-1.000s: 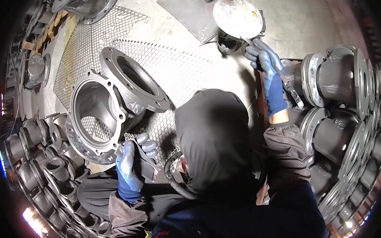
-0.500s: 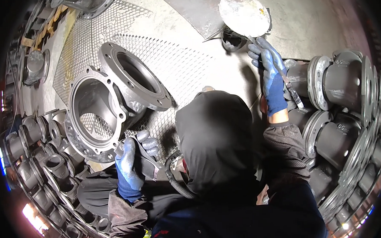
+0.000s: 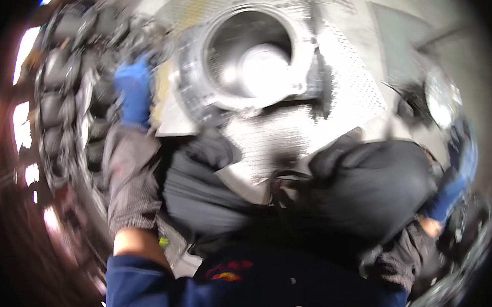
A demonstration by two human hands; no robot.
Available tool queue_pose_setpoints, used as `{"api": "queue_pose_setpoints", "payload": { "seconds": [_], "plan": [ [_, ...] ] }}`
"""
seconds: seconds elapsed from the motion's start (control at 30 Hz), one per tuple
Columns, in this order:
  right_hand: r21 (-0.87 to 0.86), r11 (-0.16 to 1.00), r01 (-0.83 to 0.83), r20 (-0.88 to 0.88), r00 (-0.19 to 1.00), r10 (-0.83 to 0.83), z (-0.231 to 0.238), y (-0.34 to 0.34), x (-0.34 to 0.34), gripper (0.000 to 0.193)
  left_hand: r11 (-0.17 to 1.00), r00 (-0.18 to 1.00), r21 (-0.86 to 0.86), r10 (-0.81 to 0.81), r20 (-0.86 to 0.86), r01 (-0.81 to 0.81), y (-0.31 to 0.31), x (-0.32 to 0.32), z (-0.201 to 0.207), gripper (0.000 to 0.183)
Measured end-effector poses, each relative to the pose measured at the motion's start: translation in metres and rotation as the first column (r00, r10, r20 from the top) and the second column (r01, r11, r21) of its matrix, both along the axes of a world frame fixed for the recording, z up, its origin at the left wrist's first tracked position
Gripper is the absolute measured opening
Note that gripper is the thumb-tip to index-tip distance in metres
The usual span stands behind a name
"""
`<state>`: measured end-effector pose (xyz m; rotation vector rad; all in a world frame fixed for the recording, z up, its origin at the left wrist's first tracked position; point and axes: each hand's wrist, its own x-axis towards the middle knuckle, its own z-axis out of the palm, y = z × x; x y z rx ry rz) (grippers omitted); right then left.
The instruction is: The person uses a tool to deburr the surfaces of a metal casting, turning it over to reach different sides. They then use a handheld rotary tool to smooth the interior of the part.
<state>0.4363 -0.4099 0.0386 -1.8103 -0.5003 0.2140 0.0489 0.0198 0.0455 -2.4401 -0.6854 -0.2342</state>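
Observation:
My left hand [image 3: 134, 92], in a blue glove, reaches to the far left beside a row of grey metal castings. Motion smears its fingers, so what they hold, if anything, does not show. On the far right, my right hand [image 3: 463, 155], also blue-gloved and blurred, is just below a pale round disc [image 3: 442, 98]; contact between them cannot be made out. Ahead of my knees stands a large flanged metal casting [image 3: 192, 82], its round bore facing up. Neither hand touches it.
The casting rests on perforated metal mesh [image 3: 344, 75]. Grey flanged castings [image 3: 54, 109] are packed along the left, with more [image 3: 468, 220] at lower right. A dark pot-like object [image 3: 411, 105] is beside the disc. A flat grey sheet [image 3: 397, 42] lies farther back.
The view has swung left, and the hood is out of sight. My left hand has moved from beside the large casting to the castings on the left. My right hand remains near the disc.

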Motion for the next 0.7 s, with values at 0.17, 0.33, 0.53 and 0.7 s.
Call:
{"api": "queue_pose_setpoints", "payload": {
  "seconds": [0.17,0.33,0.53,0.7],
  "plan": [
    [-0.152,0.952,-0.265,0.183,0.939,0.290,0.067,0.059,-0.048,0.048,0.695,0.817,-0.682,0.518,0.252,-0.230,0.086,-0.042,-0.085,0.029],
    [-0.231,0.869,-0.437,0.038,0.889,0.457,0.070,0.103,-0.058,0.053,-0.081,0.538,-0.850,0.804,0.253,0.520,0.033,0.026,-0.093,0.044],
    [-0.006,0.762,-0.648,-0.156,0.753,0.639,0.037,0.211,-0.168,0.041,-0.088,0.489,-0.843,0.844,0.219,0.530,0.018,0.027,-0.094,0.050],
    [0.115,0.749,-0.652,-0.395,0.662,0.637,0.020,0.262,-0.203,0.038,-0.074,0.503,-0.862,0.835,0.221,0.502,0.011,0.030,-0.086,0.048]
  ]
}}
